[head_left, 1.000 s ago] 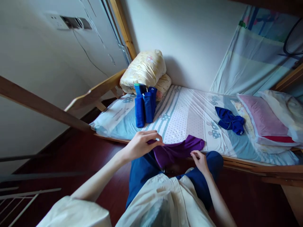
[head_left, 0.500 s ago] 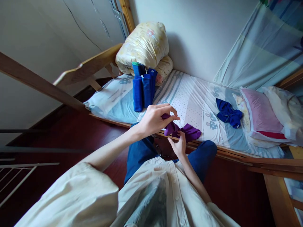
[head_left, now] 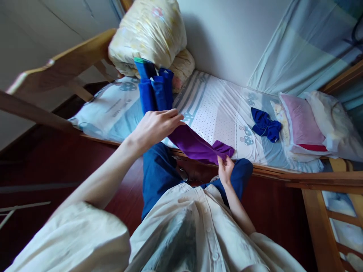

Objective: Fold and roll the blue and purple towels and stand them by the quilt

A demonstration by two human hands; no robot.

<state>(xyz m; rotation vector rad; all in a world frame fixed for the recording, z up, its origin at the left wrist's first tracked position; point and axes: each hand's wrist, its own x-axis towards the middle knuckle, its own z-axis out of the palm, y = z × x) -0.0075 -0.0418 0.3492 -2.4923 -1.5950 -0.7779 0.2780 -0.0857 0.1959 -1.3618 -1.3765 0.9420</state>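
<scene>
A purple cloth (head_left: 198, 145) is stretched out over the bed's near edge between my two hands. My left hand (head_left: 154, 126) has its fingers closed on the cloth's upper left end, just in front of several upright blue rolled cloths (head_left: 154, 92). My right hand (head_left: 225, 170) pinches the cloth's lower right end, above my blue-trousered knees. A crumpled blue cloth (head_left: 265, 124) lies loose farther right on the mattress.
The bed (head_left: 218, 109) has a patterned sheet and a wooden rail (head_left: 312, 177). A yellow folded quilt (head_left: 147, 34) sits at its left end, a pink pillow (head_left: 297, 122) at its right. A wooden bed frame post (head_left: 59, 68) stands left, over a dark red floor (head_left: 42, 170).
The purple cloth was bunched between my hands half a second ago; my hands have drawn apart and it is now pulled out long. My view has shifted left and lower.
</scene>
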